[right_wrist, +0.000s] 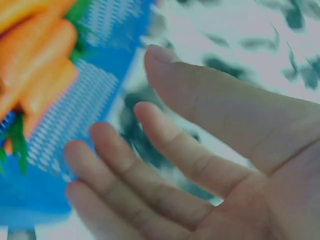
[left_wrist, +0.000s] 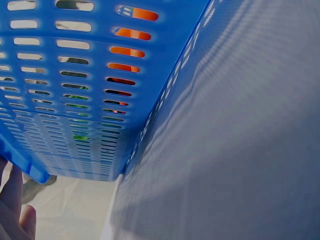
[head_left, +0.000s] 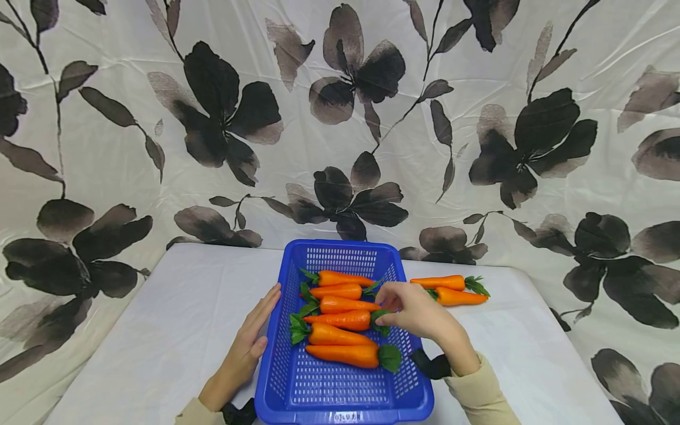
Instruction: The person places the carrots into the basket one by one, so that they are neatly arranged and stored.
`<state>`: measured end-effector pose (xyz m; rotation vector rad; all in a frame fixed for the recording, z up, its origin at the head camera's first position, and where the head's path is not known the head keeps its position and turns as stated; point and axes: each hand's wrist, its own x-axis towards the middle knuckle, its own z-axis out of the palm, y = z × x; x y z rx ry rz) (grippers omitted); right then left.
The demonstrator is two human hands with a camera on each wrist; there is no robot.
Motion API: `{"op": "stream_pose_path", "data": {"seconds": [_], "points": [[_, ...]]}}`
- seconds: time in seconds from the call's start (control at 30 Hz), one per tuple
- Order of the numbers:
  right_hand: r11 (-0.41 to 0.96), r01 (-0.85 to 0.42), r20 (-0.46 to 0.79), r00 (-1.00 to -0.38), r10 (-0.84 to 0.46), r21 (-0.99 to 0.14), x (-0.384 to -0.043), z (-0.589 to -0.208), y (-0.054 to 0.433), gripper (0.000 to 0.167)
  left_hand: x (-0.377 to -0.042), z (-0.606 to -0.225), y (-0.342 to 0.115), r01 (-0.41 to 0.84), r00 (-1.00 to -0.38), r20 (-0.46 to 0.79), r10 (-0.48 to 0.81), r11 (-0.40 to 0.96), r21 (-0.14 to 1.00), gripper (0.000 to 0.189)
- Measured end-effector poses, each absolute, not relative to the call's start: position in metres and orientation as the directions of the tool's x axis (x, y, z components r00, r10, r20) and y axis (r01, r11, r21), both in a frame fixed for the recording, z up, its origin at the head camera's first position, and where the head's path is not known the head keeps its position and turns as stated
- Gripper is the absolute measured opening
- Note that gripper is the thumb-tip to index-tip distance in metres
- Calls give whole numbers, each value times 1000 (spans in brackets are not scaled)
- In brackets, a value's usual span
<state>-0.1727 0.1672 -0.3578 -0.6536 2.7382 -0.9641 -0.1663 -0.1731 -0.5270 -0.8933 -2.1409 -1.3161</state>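
A blue plastic basket (head_left: 329,386) stands on the white table and holds several orange carrots (head_left: 345,356) with green tops, lying crosswise in a row. My left hand (head_left: 247,345) rests against the basket's left rim with its fingers extended. In the left wrist view, its fingers (left_wrist: 12,192) are at the blue rim. Over the basket's right side hovers my right hand (head_left: 417,310), fingers loosely bent near the carrots' ends. The right wrist view shows nothing between its thumb and fingers (right_wrist: 195,160). Two more carrots (head_left: 461,297) lie on the table, partly behind that hand.
The white-covered table (head_left: 175,330) extends on both sides of the basket. A white cloth with dark flowers (head_left: 350,136) hangs behind it. Black straps (head_left: 431,364) circle both wrists.
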Motion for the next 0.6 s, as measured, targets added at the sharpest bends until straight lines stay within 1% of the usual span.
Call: {"op": "stream_pose_path", "data": {"seconds": [0.07, 0.13, 0.27, 0.37, 0.5, 0.6], "points": [[631, -362, 66, -895, -442, -686, -172, -356, 183, 22, -166, -527, -173, 734, -677, 679, 284, 329, 594, 63], [579, -385, 150, -899, -411, -719, -171, -356, 197, 21, -166, -527, -173, 736, -675, 681, 285, 332, 590, 64], [513, -438, 312, -896, -316, -738, -170, -361, 223, 24, -166, -527, -173, 735, -676, 680, 284, 333, 591, 64], [459, -486, 419, -874, -246, -744, -170, -366, 239, 27, -165, -527, -174, 731, -680, 676, 282, 334, 596, 64], [411, -525, 526, -842, -121, -745, -170, -375, 258, 31, -165, -528, -174, 725, -687, 669, 284, 336, 602, 64], [391, -524, 568, -823, -3, -757, -171, -382, 271, 31, -166, -528, -174, 726, -686, 669, 286, 336, 600, 63]]}}
